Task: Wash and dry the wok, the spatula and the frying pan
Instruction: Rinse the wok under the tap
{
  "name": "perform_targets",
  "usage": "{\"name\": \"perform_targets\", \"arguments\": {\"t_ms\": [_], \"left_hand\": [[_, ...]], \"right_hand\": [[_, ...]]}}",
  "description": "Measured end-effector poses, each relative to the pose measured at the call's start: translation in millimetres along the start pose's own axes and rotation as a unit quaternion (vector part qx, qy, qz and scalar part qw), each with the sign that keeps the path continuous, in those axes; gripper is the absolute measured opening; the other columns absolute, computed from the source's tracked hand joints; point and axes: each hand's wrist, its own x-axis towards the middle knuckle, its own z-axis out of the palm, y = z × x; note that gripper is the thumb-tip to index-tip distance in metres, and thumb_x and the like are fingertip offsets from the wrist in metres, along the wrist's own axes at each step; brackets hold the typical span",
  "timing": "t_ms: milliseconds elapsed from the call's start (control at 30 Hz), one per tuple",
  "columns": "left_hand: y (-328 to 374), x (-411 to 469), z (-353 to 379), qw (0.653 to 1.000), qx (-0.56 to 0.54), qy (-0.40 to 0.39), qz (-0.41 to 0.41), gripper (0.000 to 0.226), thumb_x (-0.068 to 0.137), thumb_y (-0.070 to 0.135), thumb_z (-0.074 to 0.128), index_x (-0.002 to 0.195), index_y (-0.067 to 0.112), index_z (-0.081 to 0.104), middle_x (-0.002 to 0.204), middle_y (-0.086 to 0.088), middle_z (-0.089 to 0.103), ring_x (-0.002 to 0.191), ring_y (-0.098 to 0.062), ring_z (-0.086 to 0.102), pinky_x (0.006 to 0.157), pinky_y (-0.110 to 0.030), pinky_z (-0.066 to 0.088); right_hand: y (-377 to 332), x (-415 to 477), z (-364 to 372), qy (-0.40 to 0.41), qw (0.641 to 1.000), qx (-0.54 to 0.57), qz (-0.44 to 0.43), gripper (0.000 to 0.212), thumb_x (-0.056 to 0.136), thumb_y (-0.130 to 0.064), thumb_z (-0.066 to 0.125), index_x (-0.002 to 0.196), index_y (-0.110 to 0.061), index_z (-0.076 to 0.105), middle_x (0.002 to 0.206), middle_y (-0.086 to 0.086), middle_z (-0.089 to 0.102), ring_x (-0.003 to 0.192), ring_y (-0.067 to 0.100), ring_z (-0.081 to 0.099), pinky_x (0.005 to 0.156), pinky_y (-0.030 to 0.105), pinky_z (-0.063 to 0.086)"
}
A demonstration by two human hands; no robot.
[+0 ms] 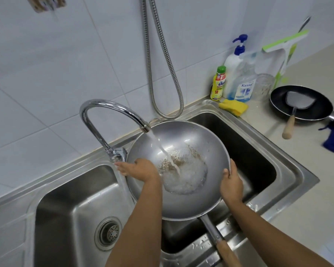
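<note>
Gripping the round grey metal wok (191,135), right hand (232,185).

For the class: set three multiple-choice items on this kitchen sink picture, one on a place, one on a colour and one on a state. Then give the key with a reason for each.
1. Where does the spatula lie? A in a drawer; B in the frying pan; C on a wall hook.
2. What colour is the sponge at the edge of the sink? A yellow; B red; C black.
3. What is the faucet doing? A it is shut off; B it runs into the wok; C it sprays the wall.
Key: B, its blade rests inside the black pan on the counter; A, it is bright yellow; B, a stream falls from the spout into the wok.
</note>
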Motion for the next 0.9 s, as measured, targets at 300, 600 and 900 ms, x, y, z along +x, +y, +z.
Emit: {"name": "perform_targets", "arguments": {"t_ms": [300, 600, 900], "left_hand": [[53, 29, 30, 0.980, 0.063, 0.022, 0.187, 0.080, 0.093, -0.001, 0.048, 0.153, 0.004, -0.006, 0.160, -0.021, -0.006, 0.148, -0.035, -0.008, 0.119, -0.043, 0.000], [-1, 24, 21, 0.898, 0.279, -0.037, 0.339, 0.080, 0.089, 0.006, 0.051, 0.153, 0.000, 0.004, 0.161, -0.020, 0.001, 0.148, -0.034, -0.005, 0.120, -0.052, 0.002], [-114, 0, 28, 0.680, 0.612, -0.273, 0.297, 0.069, 0.101, 0.041, 0.027, 0.155, 0.009, -0.003, 0.161, -0.017, -0.009, 0.149, -0.033, -0.009, 0.120, -0.051, -0.004]], "right_hand": [[1, -2, 2, 0.015, 1.000, 0.002, 0.000, 0.046, 0.104, -0.023, 0.036, 0.149, -0.026, 0.032, 0.119, 0.015, 0.064, 0.108, 0.033, 0.061, 0.091, 0.041, 0.048], [-8, 0, -4, 0.014, 1.000, 0.006, 0.003, 0.047, 0.104, -0.027, 0.036, 0.150, -0.029, 0.028, 0.115, 0.010, 0.065, 0.105, 0.026, 0.062, 0.091, 0.039, 0.048], [-15, 5, -12, 0.022, 1.000, -0.004, -0.005, 0.048, 0.104, -0.031, 0.035, 0.151, -0.036, 0.025, 0.084, -0.011, 0.051, 0.079, 0.007, 0.053, 0.085, 0.035, 0.049]]}}
